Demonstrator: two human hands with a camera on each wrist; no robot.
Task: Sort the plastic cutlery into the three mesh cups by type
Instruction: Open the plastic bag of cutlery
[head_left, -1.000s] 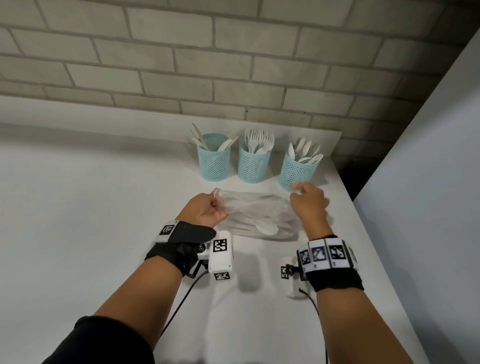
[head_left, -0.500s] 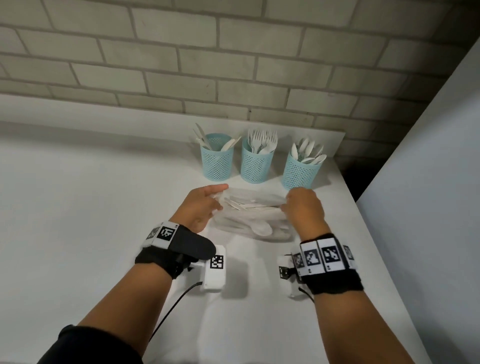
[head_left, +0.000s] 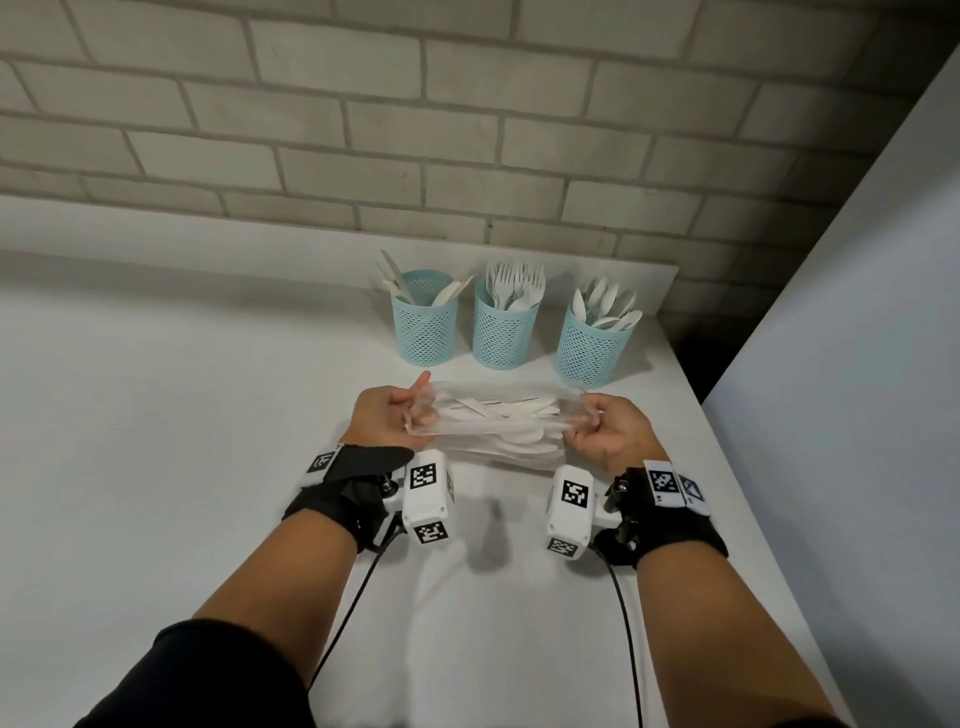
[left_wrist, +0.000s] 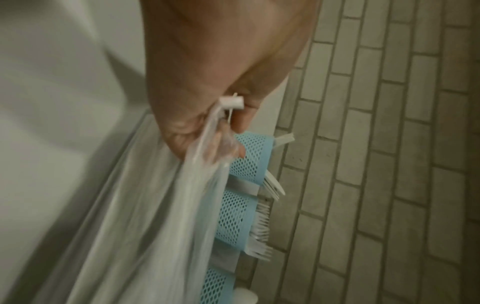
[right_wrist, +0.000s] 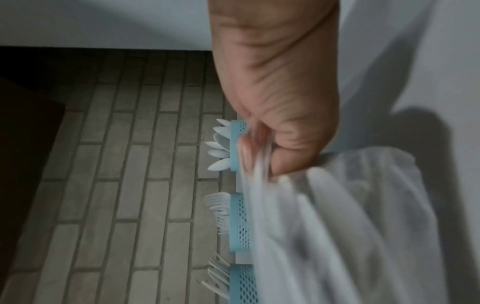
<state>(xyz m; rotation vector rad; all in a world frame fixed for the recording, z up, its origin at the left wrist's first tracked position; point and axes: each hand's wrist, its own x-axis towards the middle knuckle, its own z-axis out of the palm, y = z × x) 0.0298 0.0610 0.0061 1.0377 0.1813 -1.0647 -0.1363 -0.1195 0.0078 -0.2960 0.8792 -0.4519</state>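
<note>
Brick wall (head_left: 467, 130) behind; white worktop (head_left: 156, 441) below it. Near the worktop's back right corner, three blue mesh cups in a row, apart from one another: left cup (head_left: 425, 325) with knives (head_left: 395, 280), middle cup (head_left: 503, 332) with forks (head_left: 514, 283), right cup (head_left: 592, 348) with spoons (head_left: 605, 306). Just in front of the cups, clear bag (head_left: 493, 423) stretched between both hands, with loose white cutlery (head_left: 498, 408) inside. Left hand (head_left: 387, 423) on the bag's left end, fingers (left_wrist: 182, 142) pinched on the plastic, one finger pointed toward the cups. Right hand (head_left: 608, 431) on the bag's right end, fingers (right_wrist: 283, 162) clenched round bunched plastic. Bag's underside seemingly on or just above the worktop; could not tell which. Camera units and tagged bands on both wrists.
</note>
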